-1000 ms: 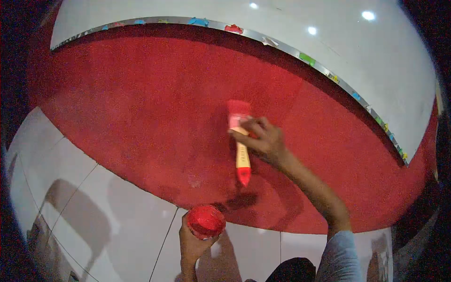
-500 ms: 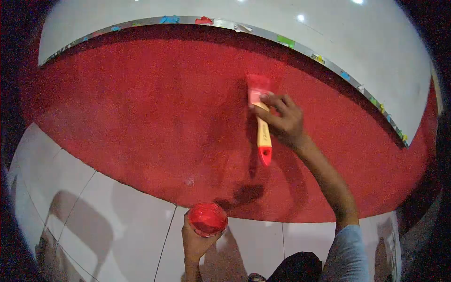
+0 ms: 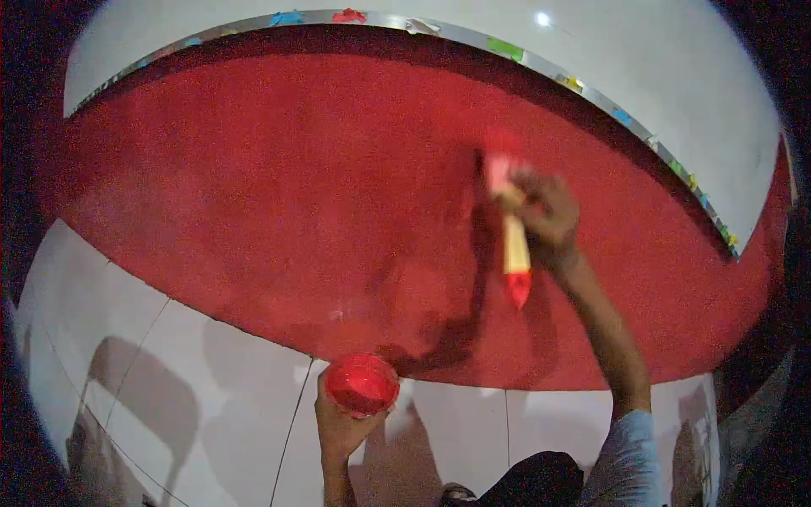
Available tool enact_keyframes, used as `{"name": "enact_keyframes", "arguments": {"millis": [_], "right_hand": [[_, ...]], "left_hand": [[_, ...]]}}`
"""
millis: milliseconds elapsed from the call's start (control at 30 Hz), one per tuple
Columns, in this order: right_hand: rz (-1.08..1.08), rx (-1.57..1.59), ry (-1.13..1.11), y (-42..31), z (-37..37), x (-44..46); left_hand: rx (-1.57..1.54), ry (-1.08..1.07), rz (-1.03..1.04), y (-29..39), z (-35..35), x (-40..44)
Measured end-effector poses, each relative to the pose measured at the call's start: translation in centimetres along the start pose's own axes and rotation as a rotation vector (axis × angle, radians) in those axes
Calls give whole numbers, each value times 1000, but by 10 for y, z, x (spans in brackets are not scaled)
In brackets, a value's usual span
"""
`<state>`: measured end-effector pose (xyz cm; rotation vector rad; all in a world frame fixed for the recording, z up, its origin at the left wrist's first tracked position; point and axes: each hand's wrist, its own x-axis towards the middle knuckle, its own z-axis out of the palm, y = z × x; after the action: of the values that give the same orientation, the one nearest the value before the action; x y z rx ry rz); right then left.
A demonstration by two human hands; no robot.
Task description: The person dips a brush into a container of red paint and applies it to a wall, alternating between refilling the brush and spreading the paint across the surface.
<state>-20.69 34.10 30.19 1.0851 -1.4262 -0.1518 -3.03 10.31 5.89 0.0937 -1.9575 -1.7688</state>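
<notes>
My right hand point(image 3: 547, 207) grips a paintbrush point(image 3: 516, 245) with a pale yellow handle and a red tip. Its bristle end, smeared by motion, is against or very near the red wall point(image 3: 279, 169). Lower down, my left hand point(image 3: 346, 431) is wrapped round a small round tub point(image 3: 363, 385) with red paint inside. The tub is held in front of the wall's bottom edge, above the floor. Part of my left fingers is hidden behind the tub.
Above the red wall juts a white counter point(image 3: 642, 76), its metal edge point(image 3: 460, 34) dotted with scraps of coloured tape. White floor tiles point(image 3: 245, 363) meet the wall below. My dark-clothed knee point(image 3: 536, 482) shows at the bottom.
My right hand and the paintbrush have moved right and slightly down across the wall. The tub in my left hand sits slightly further left and higher in view. The view has shifted slightly.
</notes>
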Motion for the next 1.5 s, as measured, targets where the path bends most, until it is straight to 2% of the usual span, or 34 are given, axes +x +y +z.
{"name": "enact_keyframes", "arguments": {"millis": [100, 167, 233, 267, 300, 367, 467, 533, 600, 700, 767, 800, 867, 967, 1000, 1033, 1067, 1100, 1133, 1167, 1267, 1333, 1400, 1500], "right_hand": [[102, -85, 105, 43, -9, 39], [56, -169, 73, 59, -5, 40], [5, -73, 58, 53, 2, 27], [63, -98, -116, 35, -1, 11], [-6, -4, -113, 27, 6, -8], [-7, 91, -288, -5, -3, -31], [3, 111, -153, -8, -19, -16], [97, -2, 49, 20, -16, 11], [128, -70, 133, 50, -19, 40], [146, -11, -17, 46, 0, 15], [110, -26, -216, 6, 13, -37], [89, 73, -224, -22, 16, -58], [181, 327, -471, -69, 28, -134], [110, 375, -590, -88, -6, -103], [343, 96, -768, -57, 9, -122], [555, 116, -711, -28, 7, -105], [643, 155, -455, 1, -1, -68], [592, 149, -153, 27, -9, -36], [434, 77, 35, 41, -14, -4], [116, -22, 165, 40, -19, 34], [56, -113, -74, 40, -3, 10], [47, -51, -241, -1, 7, -38], [650, 326, -796, -61, 18, -94], [285, 569, -1020, -108, 0, -135]], "left_hand": [[48, 71, -3, -4, -12, -2], [101, 84, 26, -2, -24, 7], [134, 254, 89, 12, -31, 14], [145, 347, 120, 18, -33, 16], [127, 423, 88, 21, -36, 16], [100, 576, 23, 23, -42, 15], [124, 559, -25, 17, -53, 11], [141, 563, -3, 4, -58, 10], [134, 549, -20, -8, -60, 12], [87, 525, -69, -15, -61, 12], [58, 498, -49, -14, -58, 12], [45, 484, -26, -15, -58, 11], [27, 448, 17, -16, -56, 10], [286, 441, 199, -8, -56, 9], [267, 454, 171, -7, -56, 9], [251, 458, 133, -6, -55, 7], [232, 458, 94, -5, -53, 5], [171, 460, 27, -2, -51, 5], [110, 467, -35, 2, -49, 7], [45, 475, -92, 4, -49, 8], [37, 488, 18, 0, -44, 8], [39, 450, 11, 7, -42, 6], [46, 418, 6, 11, -43, 5], [54, 414, -3, 13, -44, 4]]}}
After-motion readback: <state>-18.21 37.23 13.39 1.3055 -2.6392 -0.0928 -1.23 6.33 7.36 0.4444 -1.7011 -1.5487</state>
